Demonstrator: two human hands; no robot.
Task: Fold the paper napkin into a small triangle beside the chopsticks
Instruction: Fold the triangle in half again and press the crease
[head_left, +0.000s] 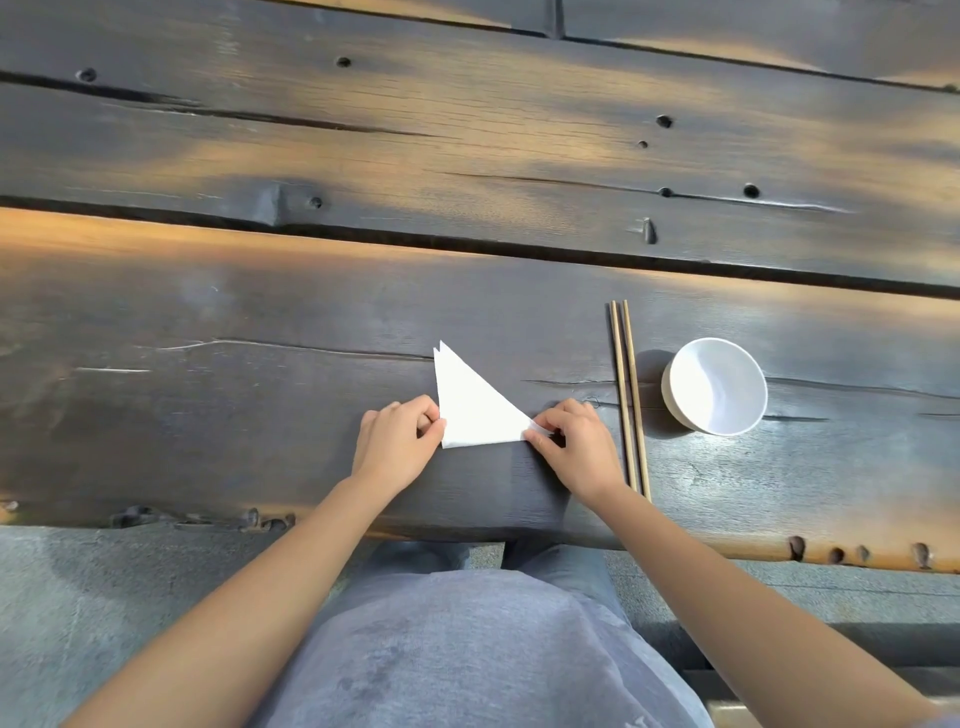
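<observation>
A white paper napkin (474, 403) lies folded into a triangle on the dark wooden table (260, 405), its long edge slanting from the far left tip down to the near right corner. My left hand (397, 441) pinches the near left corner. My right hand (574, 441) pinches the near right corner, which is lifted slightly and curled. A pair of wooden chopsticks (629, 395) lies straight, just right of my right hand, pointing away from me. The two layers at the napkin's far tip do not quite line up.
A white empty bowl (716, 385) stands right of the chopsticks. The table's near edge (467, 535) runs just behind my wrists, with my lap in grey cloth below it. Gaps between planks cross the table farther away.
</observation>
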